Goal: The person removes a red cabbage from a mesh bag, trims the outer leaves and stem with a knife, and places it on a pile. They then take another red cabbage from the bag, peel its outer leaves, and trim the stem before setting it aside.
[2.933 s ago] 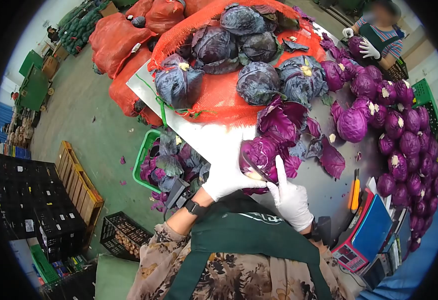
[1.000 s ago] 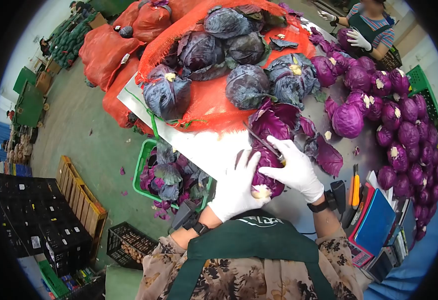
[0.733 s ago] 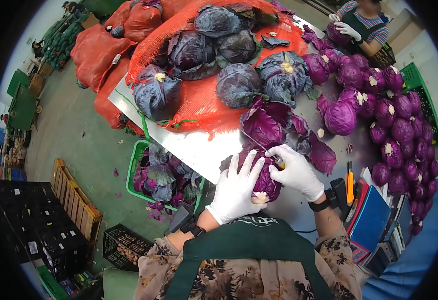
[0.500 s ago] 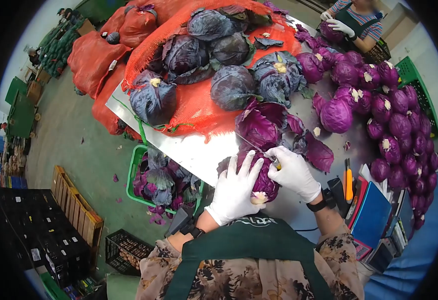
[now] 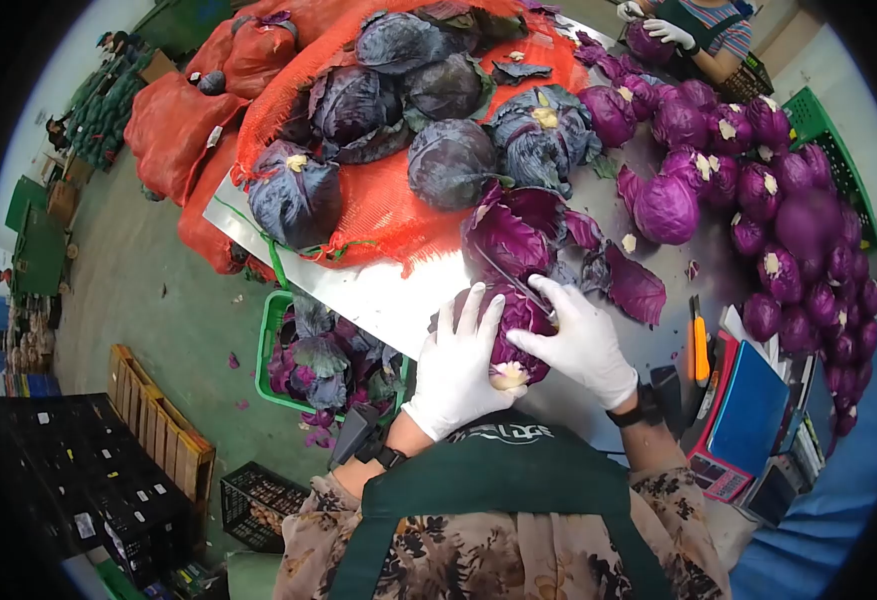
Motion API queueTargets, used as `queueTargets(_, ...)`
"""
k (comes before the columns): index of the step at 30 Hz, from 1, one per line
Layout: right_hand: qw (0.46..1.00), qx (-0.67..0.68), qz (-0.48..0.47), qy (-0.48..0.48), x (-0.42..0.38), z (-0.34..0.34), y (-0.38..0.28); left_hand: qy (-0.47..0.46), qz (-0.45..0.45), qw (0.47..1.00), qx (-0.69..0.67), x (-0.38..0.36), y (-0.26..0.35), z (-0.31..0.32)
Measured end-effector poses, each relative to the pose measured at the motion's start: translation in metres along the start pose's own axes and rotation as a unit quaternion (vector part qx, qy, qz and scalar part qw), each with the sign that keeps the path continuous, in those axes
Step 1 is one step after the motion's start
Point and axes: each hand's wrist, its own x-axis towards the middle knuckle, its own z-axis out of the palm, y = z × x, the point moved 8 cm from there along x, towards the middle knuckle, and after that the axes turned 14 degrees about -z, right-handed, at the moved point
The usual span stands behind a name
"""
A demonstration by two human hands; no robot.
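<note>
A red cabbage (image 5: 520,345) with a pale cut stem facing me rests on the metal table, between my hands. My left hand (image 5: 458,365), in a white glove, grips its left side with the fingers spread over it. In my gloved right hand (image 5: 586,345) is a knife (image 5: 516,280), its thin blade pointing away to the upper left across the cabbage's far side. The right thumb presses on the cabbage; the knife's handle is mostly hidden. Loose purple outer leaves (image 5: 508,235) lie just beyond, and another leaf (image 5: 635,287) is to the right.
Untrimmed cabbages (image 5: 453,163) lie on an orange mesh sack (image 5: 398,220). Trimmed ones (image 5: 666,208) are piled at right; one blurred cabbage (image 5: 808,222) shows above them. A green crate (image 5: 261,345) holds leaves. An orange-handled cutter (image 5: 699,350) stands beside folders. A co-worker (image 5: 703,35) handles another cabbage.
My right hand has opened its thumb across the cabbage, and the knife has shifted slightly. The cabbage has turned a little. A blurred cabbage has appeared over the right-hand pile. The view has shifted slightly.
</note>
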Motion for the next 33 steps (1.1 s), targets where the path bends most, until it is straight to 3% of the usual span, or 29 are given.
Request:
queueTargets(1,1.000,0.002,0.003,0.002,0.000,0.005,0.006,0.005,0.005,1.000,0.009,0.000,0.001,-0.001)
queueTargets(3,0.989,0.144,-0.016,0.027,0.001,0.011,0.015,0.000,0.004,1.000,-0.011,0.001,-0.003,-0.003)
queueTargets(5,0.983,0.167,-0.046,0.052,-0.002,0.008,0.021,-0.006,0.001,0.999,-0.033,0.002,-0.008,-0.005)
queueTargets(8,0.937,0.343,0.054,0.043,-0.006,0.017,0.046,-0.018,-0.015,0.997,-0.070,0.007,-0.017,-0.008)
queueTargets(9,0.937,0.344,0.052,0.043,-0.004,0.012,0.050,-0.017,-0.015,0.997,-0.069,0.008,-0.019,-0.008)
queueTargets(11,0.866,0.464,0.169,0.075,-0.009,0.012,0.075,-0.022,-0.031,0.996,-0.082,0.008,-0.024,-0.007)
queueTargets(14,0.915,0.365,0.136,0.105,-0.009,0.015,0.116,-0.036,-0.083,0.987,-0.134,0.010,-0.041,-0.005)
queueTargets(16,0.934,0.320,0.116,0.106,-0.006,0.016,0.107,-0.021,-0.073,0.990,-0.115,0.012,-0.045,-0.007)
queueTargets(18,0.964,0.091,-0.080,0.236,-0.003,-0.018,0.061,-0.004,-0.062,0.993,-0.096,0.015,-0.045,-0.010)
queueTargets(23,0.965,0.034,-0.232,0.113,0.001,-0.014,-0.022,-0.022,-0.063,0.991,-0.118,0.016,-0.044,-0.006)
queueTargets(25,0.975,0.061,-0.213,0.019,0.003,0.011,-0.020,-0.024,-0.067,0.988,-0.140,0.014,-0.046,-0.004)
queueTargets(28,0.972,0.069,-0.224,0.013,0.000,0.022,-0.013,-0.027,-0.072,0.985,-0.156,0.015,-0.049,-0.007)
queueTargets(30,0.970,0.056,-0.230,0.058,-0.003,0.018,-0.010,-0.028,-0.070,0.986,-0.147,0.014,-0.048,-0.007)
queueTargets(33,0.977,0.067,-0.200,0.032,0.001,0.017,-0.007,-0.021,-0.042,0.991,-0.123,0.013,-0.043,-0.009)
